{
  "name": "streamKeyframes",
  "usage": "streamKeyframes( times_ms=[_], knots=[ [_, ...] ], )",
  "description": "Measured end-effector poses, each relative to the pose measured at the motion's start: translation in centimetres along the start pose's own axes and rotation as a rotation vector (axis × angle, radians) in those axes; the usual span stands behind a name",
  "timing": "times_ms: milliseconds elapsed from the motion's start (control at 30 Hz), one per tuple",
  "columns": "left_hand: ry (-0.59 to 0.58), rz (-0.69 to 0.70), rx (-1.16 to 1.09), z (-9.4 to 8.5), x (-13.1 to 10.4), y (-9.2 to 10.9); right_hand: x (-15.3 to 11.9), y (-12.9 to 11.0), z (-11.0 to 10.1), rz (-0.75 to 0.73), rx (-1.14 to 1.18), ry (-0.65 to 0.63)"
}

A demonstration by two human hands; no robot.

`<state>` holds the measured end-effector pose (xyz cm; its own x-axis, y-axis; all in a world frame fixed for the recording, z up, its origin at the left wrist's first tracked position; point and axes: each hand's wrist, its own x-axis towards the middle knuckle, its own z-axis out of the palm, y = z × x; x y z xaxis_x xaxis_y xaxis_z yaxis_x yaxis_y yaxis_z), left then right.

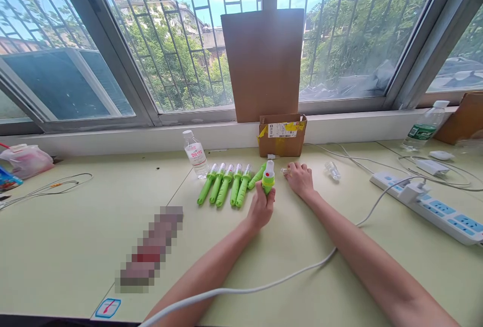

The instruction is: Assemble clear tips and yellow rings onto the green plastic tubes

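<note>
My left hand [260,206] is wrapped round a green-handled stick [268,178] held upright, with a red button and a pale tip. To its right, my right hand [300,178] rests low over the table, its fingers curled on a small clear plastic piece [285,171] that they partly hide. Left of my hands lie several similar green sticks [224,188] with clear caps, side by side in a row. One more green stick [256,177] lies slanted behind my left hand, partly covered. Another clear plastic piece [332,171] sits to the right of my right hand.
A small cardboard box [282,145] stands by the sill behind my hands. A water bottle [196,155] stands behind the row. On the right are a power strip [430,209] and another bottle [423,128]. A white cable [271,283] crosses near my forearms.
</note>
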<state>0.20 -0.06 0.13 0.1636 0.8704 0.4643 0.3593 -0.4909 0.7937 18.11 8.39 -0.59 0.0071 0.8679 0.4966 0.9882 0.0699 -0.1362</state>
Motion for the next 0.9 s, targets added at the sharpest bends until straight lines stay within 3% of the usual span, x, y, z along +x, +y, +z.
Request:
streamKeyframes(
  times_ms=[200,433,533,600,700,900],
  knots=[
    [-0.005,0.011,-0.002,0.0,0.1,0.0,-1.0,-0.1,-0.6,0.039,0.078,0.203],
    [-0.009,-0.008,-0.014,0.0,0.1,0.2,-1.4,0.1,-1.6,0.042,0.300,0.300],
    [-0.018,0.003,-0.021,0.1,0.1,0.1,-2.1,0.3,-2.2,0.095,0.525,0.253],
    [-0.021,0.015,-0.023,0.0,0.2,0.1,-3.2,0.2,-2.6,0.132,0.683,0.141],
    [-0.015,0.033,0.039,-0.2,0.2,0.1,-5.2,-0.4,-3.2,0.082,0.775,0.040],
    [0.000,0.135,0.287,-0.7,0.5,0.3,-6.7,-2.5,-4.9,0.061,0.873,0.123]
  ],
)
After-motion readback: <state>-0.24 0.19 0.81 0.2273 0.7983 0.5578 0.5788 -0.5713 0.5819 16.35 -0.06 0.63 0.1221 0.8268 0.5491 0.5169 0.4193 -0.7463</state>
